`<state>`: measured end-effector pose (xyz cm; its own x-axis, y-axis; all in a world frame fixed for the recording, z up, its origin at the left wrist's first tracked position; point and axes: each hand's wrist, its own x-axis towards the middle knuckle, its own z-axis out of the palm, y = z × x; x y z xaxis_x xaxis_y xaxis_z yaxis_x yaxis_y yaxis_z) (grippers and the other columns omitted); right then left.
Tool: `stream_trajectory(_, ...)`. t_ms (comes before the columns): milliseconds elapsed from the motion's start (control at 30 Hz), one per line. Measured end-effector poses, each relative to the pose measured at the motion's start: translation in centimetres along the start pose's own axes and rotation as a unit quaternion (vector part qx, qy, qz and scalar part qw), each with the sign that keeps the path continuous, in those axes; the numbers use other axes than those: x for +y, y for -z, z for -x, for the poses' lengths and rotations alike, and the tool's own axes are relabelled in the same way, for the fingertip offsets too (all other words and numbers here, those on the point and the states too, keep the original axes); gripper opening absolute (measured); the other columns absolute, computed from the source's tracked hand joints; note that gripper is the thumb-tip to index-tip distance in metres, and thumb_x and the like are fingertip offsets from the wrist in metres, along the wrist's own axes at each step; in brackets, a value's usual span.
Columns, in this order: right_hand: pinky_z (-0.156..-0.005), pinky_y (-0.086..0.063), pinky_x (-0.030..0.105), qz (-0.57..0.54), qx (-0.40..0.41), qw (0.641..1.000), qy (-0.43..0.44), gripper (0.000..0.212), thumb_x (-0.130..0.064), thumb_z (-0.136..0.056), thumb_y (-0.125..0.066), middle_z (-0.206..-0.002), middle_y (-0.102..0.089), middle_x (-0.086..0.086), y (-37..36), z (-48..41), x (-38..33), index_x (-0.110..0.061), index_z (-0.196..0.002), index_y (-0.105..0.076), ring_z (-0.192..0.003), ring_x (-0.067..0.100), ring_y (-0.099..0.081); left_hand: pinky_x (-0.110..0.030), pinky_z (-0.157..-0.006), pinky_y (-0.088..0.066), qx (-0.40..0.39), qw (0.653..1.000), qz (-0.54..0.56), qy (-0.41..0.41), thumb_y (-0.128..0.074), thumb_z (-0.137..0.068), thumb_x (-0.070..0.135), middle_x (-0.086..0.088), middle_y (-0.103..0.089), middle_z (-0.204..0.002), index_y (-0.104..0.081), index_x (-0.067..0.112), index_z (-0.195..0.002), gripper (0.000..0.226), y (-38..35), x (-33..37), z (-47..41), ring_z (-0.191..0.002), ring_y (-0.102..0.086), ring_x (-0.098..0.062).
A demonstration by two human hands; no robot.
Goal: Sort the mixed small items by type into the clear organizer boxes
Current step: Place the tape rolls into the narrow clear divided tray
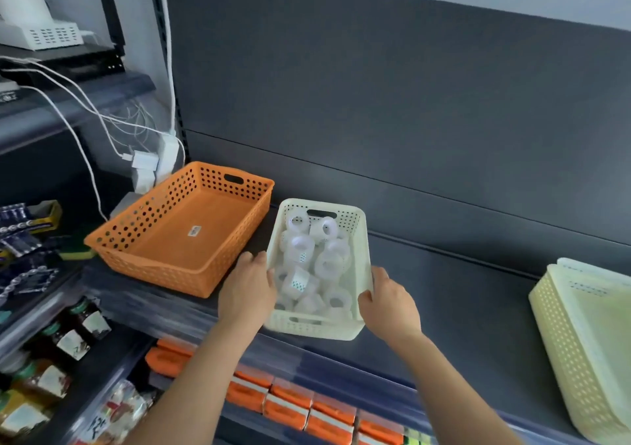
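Observation:
A cream perforated basket (pixel 362 263) sits on the dark shelf, filled with several clear tape rolls (pixel 300 244). My left hand (pixel 247 287) grips the basket's left wall near the front, fingers over the rim. At the right wall near the front corner, my right hand (pixel 387 302) holds the rim with thumb and fingers curled. An empty orange perforated basket (pixel 184 229) with a small white sticker on its floor stands just left of the cream one.
A stack of pale yellow baskets (pixel 580 335) stands at the shelf's right end. White chargers and cables (pixel 150 164) hang behind the orange basket. Below the shelf are orange packs (pixel 307 407), and bottles (pixel 73 338) at the lower left.

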<state>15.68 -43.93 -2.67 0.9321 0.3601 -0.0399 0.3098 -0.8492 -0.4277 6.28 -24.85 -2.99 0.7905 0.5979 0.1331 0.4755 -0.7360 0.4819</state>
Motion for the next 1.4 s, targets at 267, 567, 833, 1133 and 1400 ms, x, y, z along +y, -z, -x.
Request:
stream_trajectory(267,-0.058,-0.046,0.034,-0.061,0.044,0.997,-0.01,0.019,-0.019,-0.093,-0.039,-0.074,-0.062,0.002,0.4,0.6,1.3,-0.016,-0.102,-0.056,-0.067,0.026,-0.057,-0.035,-0.061,-0.043,0.007,0.996,0.083,-0.019,-0.041,-0.096,0.01,0.001,-0.049,-0.079,-0.06,0.01,-0.098,0.019,-1.3,0.4,0.0,-0.071,-0.051,-0.016)
stream_trajectory(567,-0.047,-0.036,0.032,-0.099,0.112,0.989,-0.006,0.019,-0.012,-0.089,-0.04,-0.061,-0.055,-0.001,3.6,4.2,4.4,-0.019,-0.089,-0.058,-0.053,0.021,-0.044,-0.028,-0.069,-0.044,0.024,0.977,0.204,-0.052,-0.046,-0.095,0.005,0.006,-0.056,-0.085,-0.065,0.009,-0.113,0.026,-1.0,4.6,2.6,-0.078,-0.052,-0.01)
stream_trajectory(833,-0.045,-0.033,0.024,-0.096,0.205,0.974,-0.007,0.019,-0.014,-0.094,-0.045,-0.053,-0.047,-0.006,10.3,10.5,10.0,-0.016,-0.103,-0.061,-0.049,0.014,-0.043,-0.026,-0.062,-0.046,0.017,0.961,0.249,-0.119,-0.045,-0.095,0.006,0.006,-0.058,-0.081,-0.068,0.023,-0.105,0.03,0.1,12.9,7.5,-0.076,-0.055,-0.01)
stream_trajectory(1133,-0.051,-0.031,0.019,-0.091,0.286,0.953,-0.048,0.032,-0.017,-0.095,-0.047,-0.047,-0.038,-0.008,18.7,20.8,20.7,-0.014,-0.126,-0.056,-0.048,0.007,-0.038,-0.032,-0.06,-0.044,-0.018,0.933,0.297,-0.202,-0.044,-0.095,0.006,-0.003,-0.059,-0.082,-0.068,0.029,-0.103,0.034,-0.6,25.1,17.4,-0.072,-0.053,-0.02)
stream_trajectory(1400,-0.057,-0.035,0.033,-0.055,0.319,0.941,-0.095,0.029,-0.016,-0.095,-0.048,-0.051,-0.043,-0.006,24.1,29.3,31.4,-0.011,-0.122,-0.058,-0.051,0.011,-0.041,-0.034,-0.06,-0.048,-0.067,0.912,0.315,-0.255,-0.045,-0.096,0.01,0.0,-0.061,-0.09,-0.065,0.019,-0.118,0.031,-5.7,35.0,25.8,-0.076,-0.056,-0.019)
